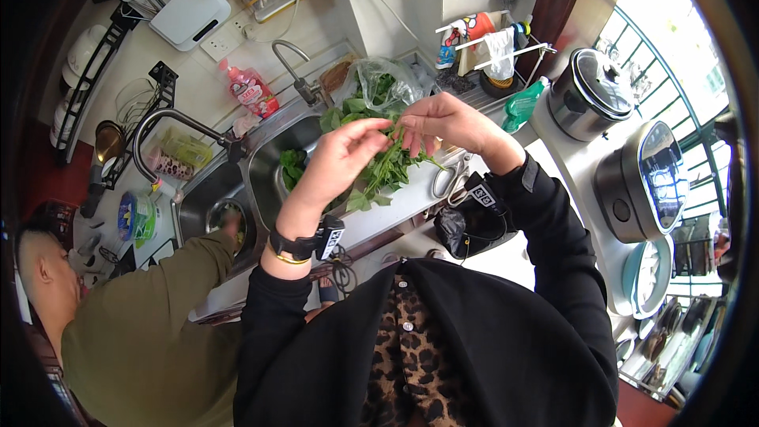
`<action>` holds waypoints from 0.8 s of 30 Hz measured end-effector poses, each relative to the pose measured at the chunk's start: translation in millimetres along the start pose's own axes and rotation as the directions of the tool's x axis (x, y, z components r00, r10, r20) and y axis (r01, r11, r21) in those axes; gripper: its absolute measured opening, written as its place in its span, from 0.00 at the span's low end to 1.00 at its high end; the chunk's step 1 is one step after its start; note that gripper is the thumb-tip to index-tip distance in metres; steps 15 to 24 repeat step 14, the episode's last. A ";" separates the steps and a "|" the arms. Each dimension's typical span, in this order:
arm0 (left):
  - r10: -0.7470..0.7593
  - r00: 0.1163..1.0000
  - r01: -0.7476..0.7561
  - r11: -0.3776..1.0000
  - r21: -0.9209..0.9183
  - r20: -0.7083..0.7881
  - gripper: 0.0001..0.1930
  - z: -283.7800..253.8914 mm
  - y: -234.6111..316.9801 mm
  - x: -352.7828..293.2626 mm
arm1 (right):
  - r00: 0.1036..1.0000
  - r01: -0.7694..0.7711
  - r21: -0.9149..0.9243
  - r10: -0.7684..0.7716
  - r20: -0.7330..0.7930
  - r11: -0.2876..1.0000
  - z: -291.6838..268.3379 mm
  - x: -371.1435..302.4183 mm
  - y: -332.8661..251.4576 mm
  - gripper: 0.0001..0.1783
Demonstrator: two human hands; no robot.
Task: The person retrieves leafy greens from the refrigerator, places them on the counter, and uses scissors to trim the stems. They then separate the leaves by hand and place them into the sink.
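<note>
My left hand (341, 156) and my right hand (451, 122) are raised close together over the counter beside the sink. Between their pinched fingertips is a thin green stem of leafy greens, partly hidden by the fingers. Just below lies a loose pile of leafy greens (385, 175) with long stems. A clear plastic bag (387, 83) with more greens in it lies behind my hands. To the right of the pile rests a pair of scissors (452, 182). More leaves (292, 168) sit in the sink basin (265, 160) left of my left hand.
At the left, a co-worker in an olive top (142, 332) has a hand (232, 226) in the other basin. Two faucets (304, 87) rise behind the sink, near a pink bottle (251, 91). Cookers (597, 95) line the right counter. A black bag (451, 231) hangs below the counter edge.
</note>
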State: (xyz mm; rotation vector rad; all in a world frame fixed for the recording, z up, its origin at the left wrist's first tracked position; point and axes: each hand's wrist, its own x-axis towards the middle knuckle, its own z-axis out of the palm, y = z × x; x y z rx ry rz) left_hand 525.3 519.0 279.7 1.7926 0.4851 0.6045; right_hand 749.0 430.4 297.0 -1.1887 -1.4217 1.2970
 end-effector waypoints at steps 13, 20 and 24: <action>0.263 0.962 -0.251 0.746 0.617 0.073 0.04 13.8 3.5 -2.0 | 0.998 -0.024 -0.339 0.004 -0.059 0.940 22.2 5.4 -1.6 0.12; 0.300 0.952 -0.276 0.750 0.601 0.062 0.05 14.1 1.6 -2.5 | 0.999 -0.022 -0.333 0.004 -0.055 0.943 24.8 6.1 -0.8 0.12; 0.300 0.952 -0.276 0.750 0.601 0.062 0.05 14.1 1.6 -2.5 | 0.999 -0.022 -0.333 0.004 -0.055 0.943 24.8 6.1 -0.8 0.12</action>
